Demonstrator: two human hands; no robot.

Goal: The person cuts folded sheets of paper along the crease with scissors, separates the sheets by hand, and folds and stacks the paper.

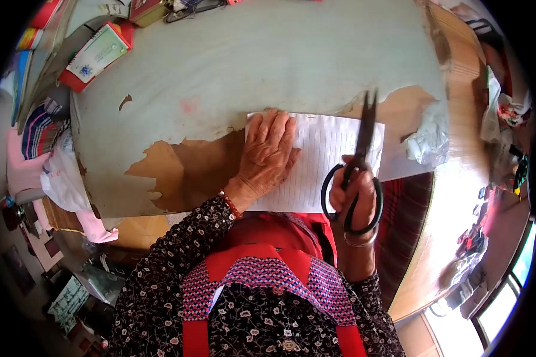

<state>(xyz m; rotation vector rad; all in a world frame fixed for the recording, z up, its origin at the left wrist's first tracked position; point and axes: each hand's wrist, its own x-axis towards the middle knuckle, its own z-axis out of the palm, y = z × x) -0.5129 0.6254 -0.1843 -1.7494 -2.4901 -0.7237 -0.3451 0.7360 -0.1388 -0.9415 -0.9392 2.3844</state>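
A lined sheet of white paper lies on the table at its near edge; whether it is one sheet or a pad I cannot tell. My left hand rests flat on the paper's left part, fingers stretched toward the far edge. My right hand grips a pair of scissors with black handles. Their dark blades point away from me, slightly apart at the tips, and appear raised over the paper's right side.
The worn table has peeled brown patches. A desk calendar stands at the far left, near a tin box and glasses. A clear plastic bag lies at right. Cloth and a white bag hang by the left edge.
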